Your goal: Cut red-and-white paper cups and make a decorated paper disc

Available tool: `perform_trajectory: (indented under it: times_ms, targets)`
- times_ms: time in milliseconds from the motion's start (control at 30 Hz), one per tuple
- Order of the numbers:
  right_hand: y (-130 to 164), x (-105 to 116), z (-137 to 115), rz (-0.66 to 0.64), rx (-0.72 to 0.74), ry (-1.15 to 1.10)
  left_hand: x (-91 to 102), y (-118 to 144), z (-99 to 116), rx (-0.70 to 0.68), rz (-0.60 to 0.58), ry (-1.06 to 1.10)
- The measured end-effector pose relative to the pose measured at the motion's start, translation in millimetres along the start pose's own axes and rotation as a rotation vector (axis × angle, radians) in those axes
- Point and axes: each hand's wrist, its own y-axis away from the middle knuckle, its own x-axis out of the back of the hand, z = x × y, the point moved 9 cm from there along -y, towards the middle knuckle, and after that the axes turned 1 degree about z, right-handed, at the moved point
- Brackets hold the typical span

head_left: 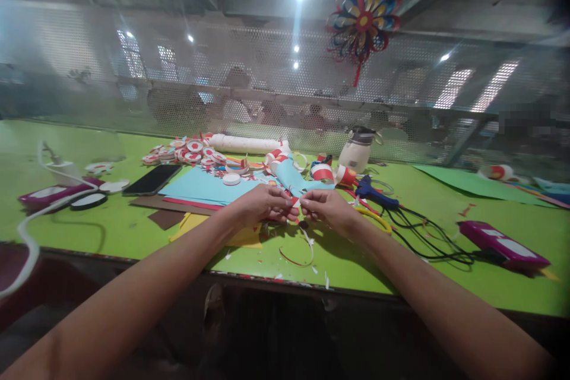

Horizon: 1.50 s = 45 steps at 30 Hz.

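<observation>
1. Table (133, 231), green, spreads beneath both hands.
2. Blue paper sheets (200, 187) lie just beyond the fingers.
3. Left hand (262, 205) and right hand (329, 209) meet fingertip to fingertip.
4. Red-and-white paper piece (295, 202), pinched between both hands' closed fingers.

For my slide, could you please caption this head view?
Both hands, left hand and right hand, pinch a small red-and-white paper piece above the green table.

Our two forearms run bare from the bottom corners, no sleeves showing. Our left hand (262, 205) and right hand (329, 209) wear no gloves or rings that we can make out.
</observation>
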Motion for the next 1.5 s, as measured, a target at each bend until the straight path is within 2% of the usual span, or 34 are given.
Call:
perform_trajectory:
  times_ms: [300,400,700,1100,1367,1500]
  targets:
    - [-1,-1,3,-0.026,-0.021,-0.107,-1.9,3,3,0.007,-0.011,-0.070]
    - [-1,-3,2,-0.039,-0.017,-0.148,0.7,3,3,0.016,0.023,-0.084]
    - [0,-1,-1,-0.015,0.009,-0.097,0.0,5,4,0.013,0.049,-0.111]
    - [1,-1,-8,-0.023,0.068,-0.173,-4.5,3,6,-0.016,-0.016,0.022]
    - [4,-7,-14,-0.076,0.069,-0.168,-3.3,5,11,-0.039,0.038,0.051]
    - [5,-4,-16,-0.054,0.073,-0.172,-2.8,5,11,-0.046,0.032,0.052]
